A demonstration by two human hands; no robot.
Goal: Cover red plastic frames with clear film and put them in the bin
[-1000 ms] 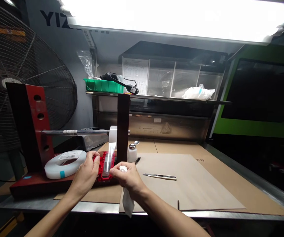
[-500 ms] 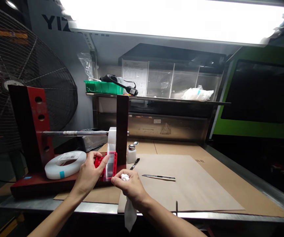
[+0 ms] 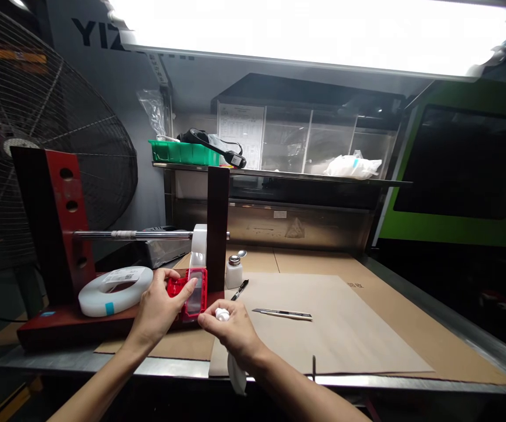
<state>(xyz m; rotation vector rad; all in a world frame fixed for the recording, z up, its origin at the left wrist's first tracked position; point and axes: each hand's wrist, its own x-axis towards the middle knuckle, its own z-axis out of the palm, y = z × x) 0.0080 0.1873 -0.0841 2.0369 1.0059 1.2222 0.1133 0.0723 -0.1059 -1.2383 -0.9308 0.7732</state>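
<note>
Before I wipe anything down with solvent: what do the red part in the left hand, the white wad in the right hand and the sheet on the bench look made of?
The red part looks like glossy translucent plastic; light glints on it. The white wad looks like soft cloth or wipe; a limp tail hangs below the right hand. The sheet looks like matte brown kraft paper or thin cardboard.

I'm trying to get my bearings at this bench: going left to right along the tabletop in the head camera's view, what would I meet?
White tape roll → left hand → red plastic part → small pump bottle → utility knife.
</note>
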